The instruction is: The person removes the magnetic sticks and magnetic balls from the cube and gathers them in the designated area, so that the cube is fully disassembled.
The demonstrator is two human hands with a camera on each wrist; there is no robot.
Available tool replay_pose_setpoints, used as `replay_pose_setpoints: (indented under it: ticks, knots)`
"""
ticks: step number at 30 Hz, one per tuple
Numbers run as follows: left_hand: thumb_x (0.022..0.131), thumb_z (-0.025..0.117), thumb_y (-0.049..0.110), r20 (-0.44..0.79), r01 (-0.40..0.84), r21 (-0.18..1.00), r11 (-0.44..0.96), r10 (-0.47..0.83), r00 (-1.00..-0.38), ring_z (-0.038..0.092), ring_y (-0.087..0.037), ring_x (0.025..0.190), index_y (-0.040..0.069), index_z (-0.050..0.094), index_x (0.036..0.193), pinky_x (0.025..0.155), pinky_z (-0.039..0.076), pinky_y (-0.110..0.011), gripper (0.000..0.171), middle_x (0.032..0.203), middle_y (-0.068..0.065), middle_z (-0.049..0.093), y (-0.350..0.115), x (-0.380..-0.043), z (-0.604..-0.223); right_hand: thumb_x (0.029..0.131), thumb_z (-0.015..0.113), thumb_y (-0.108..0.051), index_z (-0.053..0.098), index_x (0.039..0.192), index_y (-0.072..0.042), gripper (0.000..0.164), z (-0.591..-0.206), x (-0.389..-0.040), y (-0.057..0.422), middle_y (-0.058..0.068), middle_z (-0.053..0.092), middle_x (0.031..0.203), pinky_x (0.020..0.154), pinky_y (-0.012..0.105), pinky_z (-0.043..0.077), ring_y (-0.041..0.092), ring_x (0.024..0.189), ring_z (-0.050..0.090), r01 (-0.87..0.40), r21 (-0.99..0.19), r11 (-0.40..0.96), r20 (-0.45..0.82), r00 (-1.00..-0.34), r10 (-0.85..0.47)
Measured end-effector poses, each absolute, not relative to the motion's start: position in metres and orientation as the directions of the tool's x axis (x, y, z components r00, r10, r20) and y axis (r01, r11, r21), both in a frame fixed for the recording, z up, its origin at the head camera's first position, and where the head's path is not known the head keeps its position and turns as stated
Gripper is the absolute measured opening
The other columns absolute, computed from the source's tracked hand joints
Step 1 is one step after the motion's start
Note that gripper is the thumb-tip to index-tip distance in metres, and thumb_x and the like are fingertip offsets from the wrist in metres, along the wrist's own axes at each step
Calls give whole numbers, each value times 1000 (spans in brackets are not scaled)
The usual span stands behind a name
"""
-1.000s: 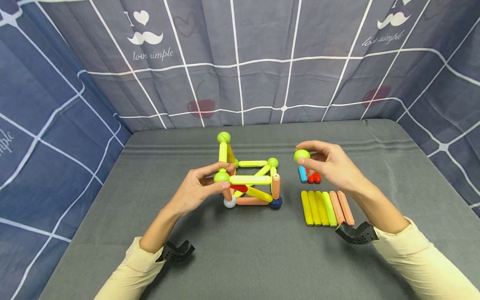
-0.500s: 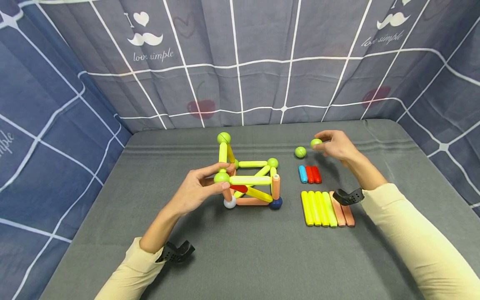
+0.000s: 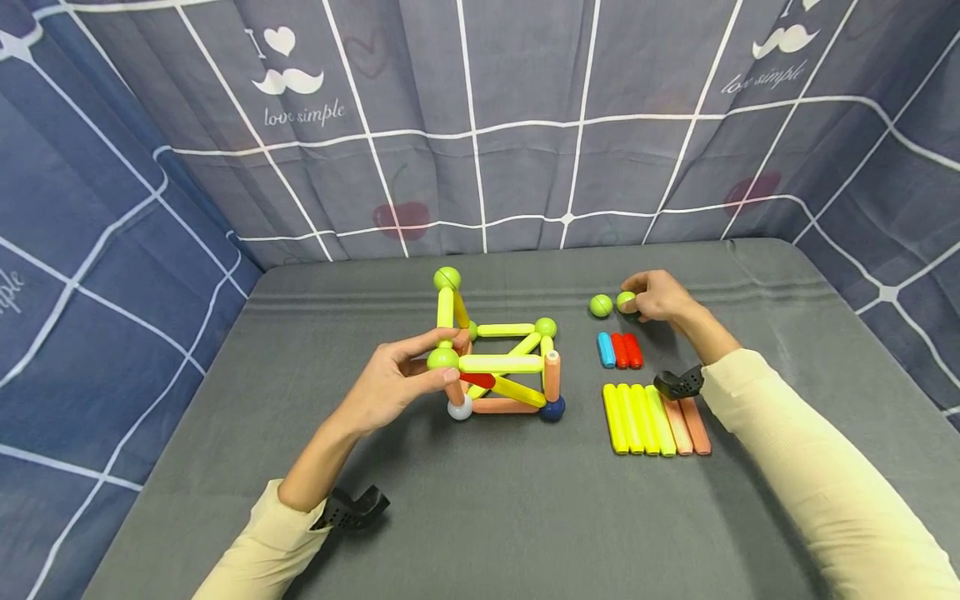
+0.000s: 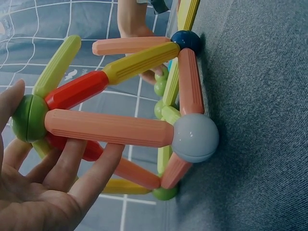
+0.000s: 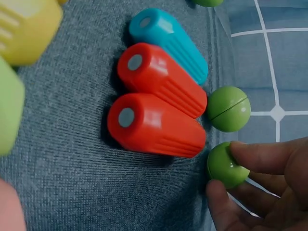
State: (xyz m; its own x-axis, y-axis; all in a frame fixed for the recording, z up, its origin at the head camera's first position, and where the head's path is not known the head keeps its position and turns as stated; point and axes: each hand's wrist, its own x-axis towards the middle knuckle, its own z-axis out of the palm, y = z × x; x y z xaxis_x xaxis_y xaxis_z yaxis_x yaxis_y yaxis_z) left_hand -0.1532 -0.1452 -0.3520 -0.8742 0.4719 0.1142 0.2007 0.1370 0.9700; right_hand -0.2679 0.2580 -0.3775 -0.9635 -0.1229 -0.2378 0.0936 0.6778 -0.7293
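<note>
My left hand (image 3: 393, 379) grips the near left upper corner of a frame of magnetic sticks and balls, with fingers and thumb about a green ball (image 3: 442, 359) there. That frame's top yellow-green stick (image 3: 501, 364) runs right to an upright orange stick (image 3: 552, 377) above a dark blue ball (image 3: 552, 408). A white ball (image 4: 195, 138) forms a lower corner, at the tabletop. To the right of the frame, my right hand (image 3: 660, 297) pinches a loose green ball (image 5: 226, 166) between thumb and fingers, low at the tabletop. Another green ball (image 5: 230, 109) sits just left of it.
Short blue (image 3: 606, 350) and red sticks (image 3: 626, 351) lie in a row in front of the balls. Nearer still, several long yellow sticks (image 3: 630, 419) and orange sticks (image 3: 687, 427) lie side by side. A patterned curtain (image 3: 525, 183) hangs behind the grey table (image 3: 480, 517).
My right hand has carried its green ball right and back, then lowered it beside the other green ball, now uncovered. My left hand keeps its hold on the frame.
</note>
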Motion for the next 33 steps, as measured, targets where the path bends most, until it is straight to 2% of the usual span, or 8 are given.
replay_pose_setpoints:
  ticks: [5,9,15,19,26,33]
  knots:
    - [91,73,11,113,197,971,139,463,-879,68,-26,98,11,59,137,85,56,-32,48,130,-8,63,-144,-153,-353,94,59,-1,46,135,14,46,-381,-268,258,35,46,132,71,25,55,39,108,54,85,-734,674,-223,-967,-121]
    - [91,72,10,128,203,973,107,477,-869,67,-27,102,7,58,137,87,56,-33,49,129,-8,63,-144,-154,-354,93,60,-1,46,135,14,47,-381,-267,259,35,49,129,68,24,55,38,101,57,67,-741,668,-204,-970,-129]
    - [91,72,8,150,204,977,56,492,-858,65,-29,106,10,60,136,90,55,-36,47,128,-8,64,-145,-154,-352,94,61,-3,47,133,14,45,-380,-266,260,34,51,127,65,22,54,36,97,58,38,-740,672,-175,-975,-138]
    - [91,72,7,148,197,979,49,494,-857,65,-30,106,10,60,135,90,55,-37,46,128,-9,64,-144,-154,-352,94,63,-3,51,130,14,42,-380,-264,260,33,52,126,65,25,55,36,97,58,35,-731,681,-171,-976,-133]
    - [91,71,7,142,198,978,63,491,-859,66,-28,106,8,59,136,90,55,-35,47,129,-10,63,-144,-155,-353,93,62,0,51,128,16,40,-380,-261,261,34,51,126,69,32,59,39,100,58,24,-741,672,-164,-976,-146]
    - [90,72,10,122,199,973,117,472,-873,67,-26,101,11,58,138,85,56,-32,50,130,-5,63,-144,-154,-353,94,61,-3,52,129,14,39,-379,-259,260,33,51,128,68,28,59,39,103,58,26,-747,665,-149,-980,-130]
